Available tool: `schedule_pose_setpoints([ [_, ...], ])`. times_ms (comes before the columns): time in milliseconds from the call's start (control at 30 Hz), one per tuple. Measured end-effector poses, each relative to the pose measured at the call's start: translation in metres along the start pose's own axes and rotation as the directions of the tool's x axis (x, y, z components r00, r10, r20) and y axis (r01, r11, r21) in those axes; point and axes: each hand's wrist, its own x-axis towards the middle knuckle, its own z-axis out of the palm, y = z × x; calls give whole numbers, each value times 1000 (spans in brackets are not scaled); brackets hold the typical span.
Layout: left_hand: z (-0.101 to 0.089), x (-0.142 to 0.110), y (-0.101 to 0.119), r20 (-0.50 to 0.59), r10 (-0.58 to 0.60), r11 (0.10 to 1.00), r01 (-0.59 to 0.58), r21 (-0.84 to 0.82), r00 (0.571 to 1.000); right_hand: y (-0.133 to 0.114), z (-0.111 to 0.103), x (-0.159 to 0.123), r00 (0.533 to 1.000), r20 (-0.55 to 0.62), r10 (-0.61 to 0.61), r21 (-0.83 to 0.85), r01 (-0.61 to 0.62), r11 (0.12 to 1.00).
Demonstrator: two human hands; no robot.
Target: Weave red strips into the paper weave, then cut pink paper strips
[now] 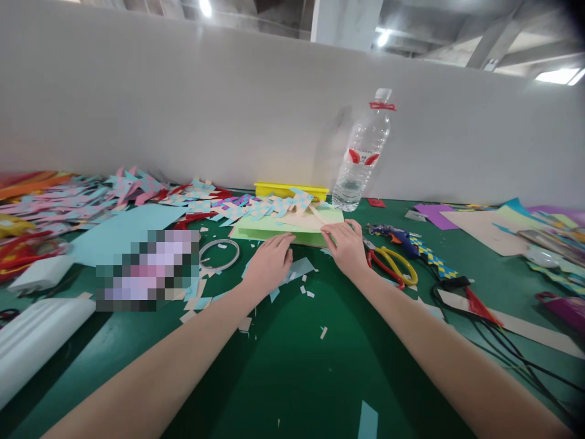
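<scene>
Both arms reach forward over the green table (292, 366). My left hand (269, 262) lies flat, fingers together and stretched out, touching the near edge of a stack of light green and cream paper sheets (283, 227). My right hand (346, 246) rests on the stack's near right corner, fingers curled down onto the cream sheet (304, 221); whether it pinches the sheet is unclear. Woven pink-and-blue paper pieces (262, 207) lie on the far part of the stack.
A clear plastic bottle (363, 152) stands behind the stack beside a yellow tray (291, 190). Yellow-handled scissors (393, 265) and a glue gun (397, 235) lie to the right. A tape ring (219, 253), paper scraps and coloured sheets lie left; white wall behind.
</scene>
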Motion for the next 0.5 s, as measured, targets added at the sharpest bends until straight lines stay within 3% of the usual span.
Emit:
schedule_pose_setpoints([
  [100, 3, 0, -2, 15, 11, 1000, -11, -29, 1000, -3, -1, -1, 997, 32, -73, 43, 71, 997],
  [267, 8, 0, -5, 52, 50, 999, -50, -12, 997, -13, 0, -3, 936, 239, -259, 91, 244, 966],
  [500, 6, 0, -3, 42, 71, 997, -73, 34, 997, -5, 13, -7, 970, 235, -67, 37, 60, 998],
])
